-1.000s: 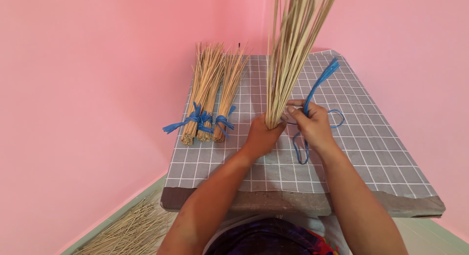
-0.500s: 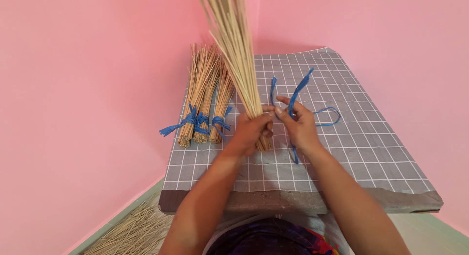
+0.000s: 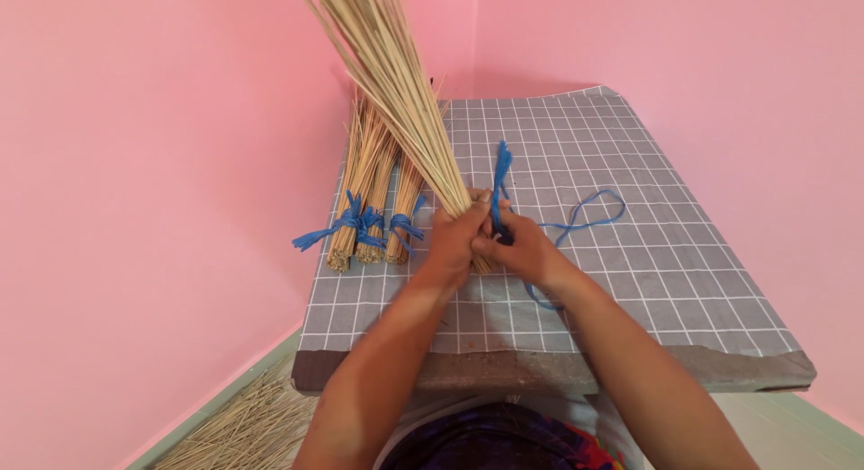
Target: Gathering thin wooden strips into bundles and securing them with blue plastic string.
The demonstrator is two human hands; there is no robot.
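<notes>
Stick bundle (image 3: 387, 83) — being tied on checked table (image 3: 648, 254)
Left hand (image 3: 454, 236) was closed round it; right hand (image 3: 517, 250) pinched blue cord (image 3: 500, 178) — tied bundles (image 3: 369, 209) beside.

Three tied stick bundles (image 3: 373, 209), grey checked tabletop (image 3: 648, 254), loose floor sticks (image 3: 243, 429)

Taking the three tied bundles of pale straw sticks with blue knots (image 3: 373, 205) as the marker: they block the desk (image 3: 684, 281) along its left edge, hard by the pink wall. Just right of them, the slanting sheaf of loose straw (image 3: 396, 92) bars the middle. Farther right, only a thin blue string loop (image 3: 589, 214) lies flat; the grey checked cloth is otherwise open.
</notes>
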